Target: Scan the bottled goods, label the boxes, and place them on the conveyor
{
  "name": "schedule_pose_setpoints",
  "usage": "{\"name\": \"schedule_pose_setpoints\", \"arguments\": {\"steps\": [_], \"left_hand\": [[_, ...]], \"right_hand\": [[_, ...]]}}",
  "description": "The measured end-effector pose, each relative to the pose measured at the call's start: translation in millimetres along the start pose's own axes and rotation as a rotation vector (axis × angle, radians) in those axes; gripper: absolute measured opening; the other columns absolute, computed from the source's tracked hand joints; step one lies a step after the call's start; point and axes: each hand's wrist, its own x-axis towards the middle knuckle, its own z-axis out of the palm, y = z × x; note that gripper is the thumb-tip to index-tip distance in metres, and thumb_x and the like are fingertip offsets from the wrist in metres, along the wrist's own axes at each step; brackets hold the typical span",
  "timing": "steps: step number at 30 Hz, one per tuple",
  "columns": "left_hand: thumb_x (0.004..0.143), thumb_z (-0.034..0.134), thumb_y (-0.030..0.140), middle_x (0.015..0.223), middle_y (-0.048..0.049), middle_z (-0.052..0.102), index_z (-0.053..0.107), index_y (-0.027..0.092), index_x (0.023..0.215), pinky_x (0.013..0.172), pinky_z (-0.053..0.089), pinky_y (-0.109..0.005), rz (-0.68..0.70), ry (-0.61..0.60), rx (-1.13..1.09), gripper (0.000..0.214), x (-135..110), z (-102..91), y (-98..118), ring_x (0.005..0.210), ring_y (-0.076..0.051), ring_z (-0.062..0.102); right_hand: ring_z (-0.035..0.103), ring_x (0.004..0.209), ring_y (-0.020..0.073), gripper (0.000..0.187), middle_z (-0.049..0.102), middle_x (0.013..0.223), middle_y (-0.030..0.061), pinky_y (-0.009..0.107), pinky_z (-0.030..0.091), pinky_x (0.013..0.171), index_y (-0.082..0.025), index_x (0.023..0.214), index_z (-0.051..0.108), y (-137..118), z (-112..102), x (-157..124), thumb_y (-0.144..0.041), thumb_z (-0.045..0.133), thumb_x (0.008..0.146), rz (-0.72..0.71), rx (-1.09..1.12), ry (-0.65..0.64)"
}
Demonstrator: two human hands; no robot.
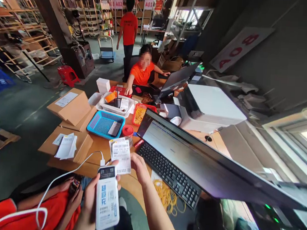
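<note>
My left hand (89, 191) is wrapped around a white power bank (107, 205) with a dark panel at its top and blue printed characters. A white charging cable (70, 174) is plugged into the power bank's top end and loops off to the left. Just beyond it, my right hand (140, 167) grips the right edge of printed shipping labels (122, 158), which overlap in a small stack. The labels' lower left corner lies close to the left thumb; whether they touch, I cannot tell.
A monitor (192, 154) and a black keyboard (169, 174) stand at right, with yellow rubber bands (164, 194) nearby. Ahead are a blue basket (105, 124) and a red tape roll (127, 130). Cardboard boxes (71, 107) are at left. A co-worker (142, 73) sits opposite; another person's hands (75, 193) hold a phone.
</note>
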Motion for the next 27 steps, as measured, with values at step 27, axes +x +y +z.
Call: {"name": "schedule_pose_setpoints", "arguments": {"steps": [27], "left_hand": [[0.077, 0.077, 0.056, 0.110, -0.0103, 0.074, 0.042, 0.033, 0.159, 0.077, 0.058, -0.042, -0.476, -0.344, 0.078, 0.092, -148, -65.6, -149, 0.087, -0.029, 0.073]], "right_hand": [[0.069, 0.090, 0.0307, 0.057, 0.074, 0.094, 0.0133, 0.047, 0.057, 0.083, -0.021, 0.093, 0.071, 177, -164, -300, -0.076, 0.062, 0.081, -0.400, -0.628, 1.115]]}}
